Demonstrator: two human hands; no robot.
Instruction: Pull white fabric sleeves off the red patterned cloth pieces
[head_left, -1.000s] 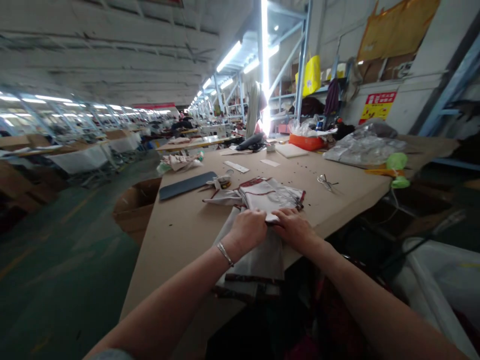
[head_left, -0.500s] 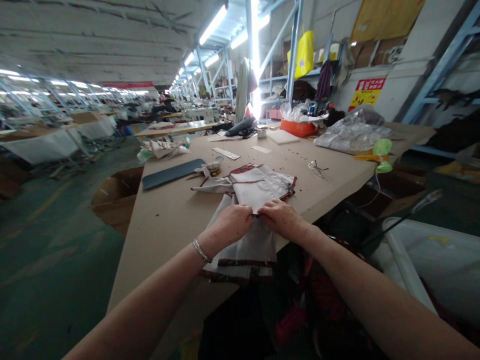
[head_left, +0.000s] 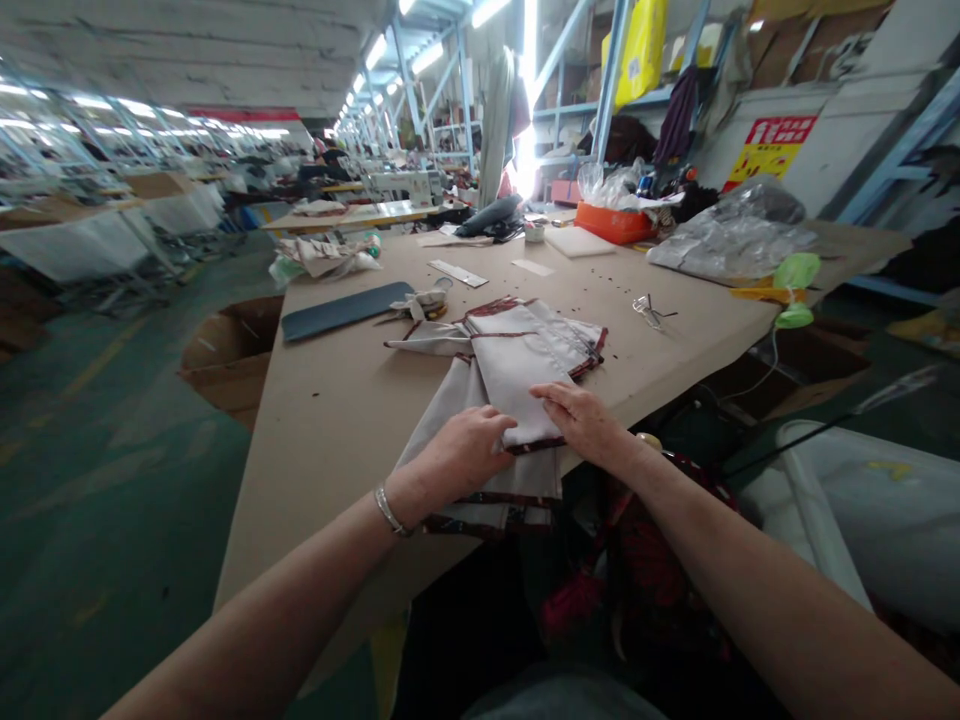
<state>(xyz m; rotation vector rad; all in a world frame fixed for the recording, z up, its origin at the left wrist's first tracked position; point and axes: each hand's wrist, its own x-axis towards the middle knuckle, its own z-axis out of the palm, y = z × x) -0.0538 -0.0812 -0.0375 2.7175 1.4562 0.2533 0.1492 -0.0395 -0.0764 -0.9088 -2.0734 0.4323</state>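
On the brown, smooth tabletop (head_left: 330, 430), near its closest edge: a stack of pale grey cloth (head_left: 514, 365), with flat folded panels, dark red trimming and fanned, uneven corners. Directions as on a clock with this cloth in the centre. At seven o'clock, on the near left corner, the left hand (head_left: 469, 450), with fingers close together and thumb a little apart; impossible to tell about a grip on the cloth. At four o'clock, the right hand (head_left: 583, 422), fingers slightly bent and apart from the thumb, resting on the cloth. Closest obstacle, towards ten o'clock: scissors (head_left: 427, 302) with wrapped handles, just beside the left flap. Also at ten, a long flat board (head_left: 345, 312), dark blue-grey; past the table edge at nine, an open cardboard box (head_left: 232, 380). At eleven, a thin white strip (head_left: 459, 273). At one, a pale flat slab (head_left: 579, 242) and an orange-red tray (head_left: 619, 226) with crumpled clear plastic (head_left: 609, 187). At two, a small wiry object (head_left: 649, 311) and, farther, a glossy, wrinkled plastic bag (head_left: 731, 238). At four, well apart and lower, a smooth white bin (head_left: 885, 500).
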